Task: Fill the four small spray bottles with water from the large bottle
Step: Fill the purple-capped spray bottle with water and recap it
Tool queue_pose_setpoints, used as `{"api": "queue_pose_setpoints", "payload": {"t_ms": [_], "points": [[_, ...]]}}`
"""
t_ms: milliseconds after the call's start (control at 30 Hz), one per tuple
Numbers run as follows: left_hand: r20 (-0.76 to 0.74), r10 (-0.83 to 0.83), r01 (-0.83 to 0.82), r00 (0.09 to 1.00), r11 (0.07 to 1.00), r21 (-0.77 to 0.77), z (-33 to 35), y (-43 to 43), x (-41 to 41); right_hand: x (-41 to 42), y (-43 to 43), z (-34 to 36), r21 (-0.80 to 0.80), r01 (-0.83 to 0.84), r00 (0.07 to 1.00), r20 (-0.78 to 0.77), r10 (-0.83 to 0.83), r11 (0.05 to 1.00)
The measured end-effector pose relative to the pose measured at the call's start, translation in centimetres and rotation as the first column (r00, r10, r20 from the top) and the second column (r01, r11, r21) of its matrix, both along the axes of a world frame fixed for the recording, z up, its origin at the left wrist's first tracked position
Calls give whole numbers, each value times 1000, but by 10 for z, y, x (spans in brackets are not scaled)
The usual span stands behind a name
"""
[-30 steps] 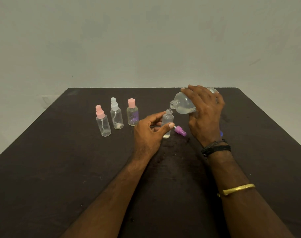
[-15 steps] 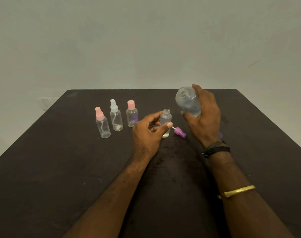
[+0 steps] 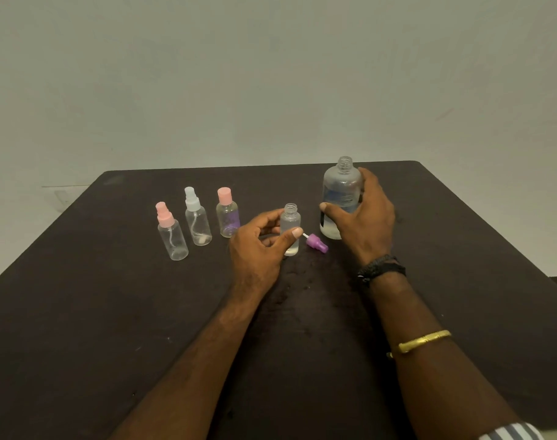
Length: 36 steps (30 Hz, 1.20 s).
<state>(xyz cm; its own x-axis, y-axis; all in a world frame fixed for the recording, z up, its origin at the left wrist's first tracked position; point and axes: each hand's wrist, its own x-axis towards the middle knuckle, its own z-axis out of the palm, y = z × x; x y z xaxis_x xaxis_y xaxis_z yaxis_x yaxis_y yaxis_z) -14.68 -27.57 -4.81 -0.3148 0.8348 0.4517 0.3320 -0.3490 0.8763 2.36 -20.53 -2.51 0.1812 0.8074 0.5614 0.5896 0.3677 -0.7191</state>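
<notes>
Left hand [image 3: 258,246] fingers grip the open small bottle [image 3: 290,228]; right hand [image 3: 363,217] fingers grip the big bottle [image 3: 340,192] upright. Next, probably screw on the purple sprayer [image 3: 317,243] lying between them

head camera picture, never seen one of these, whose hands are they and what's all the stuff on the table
The camera sits on a person's head, looking forward and down, so these are the wearer's own bare hands. The left hand holds a small open bottle upright on the dark table. The right hand grips the large uncapped bottle, standing upright. A purple spray cap lies between them. To the left stand three capped small bottles: pink spray top, white spray top, pink flat cap.
</notes>
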Motion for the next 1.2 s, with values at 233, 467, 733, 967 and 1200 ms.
{"api": "queue_pose_setpoints", "payload": {"t_ms": [233,467,733,967,1200], "points": [[7,-17,17,1000,1000,-7,-1,0,-1,2,-1,0,-29,34,999,5,-34,999],[8,-37,37,999,999,-5,1,-3,2,6,-8,1,-158,7,1000,-15,-10,987],[-8,-56,56,998,998,-36,2,-4,5,19,-39,2,-124,218,971,-71,-228,968],[5,-43,43,999,999,-30,-2,-3,4,-4,-48,-12,-174,-18,982,183,50,985],[-2,-42,42,999,999,-24,-3,-2,2,-18,-44,-19,-283,55,896,437,77,957]]}}
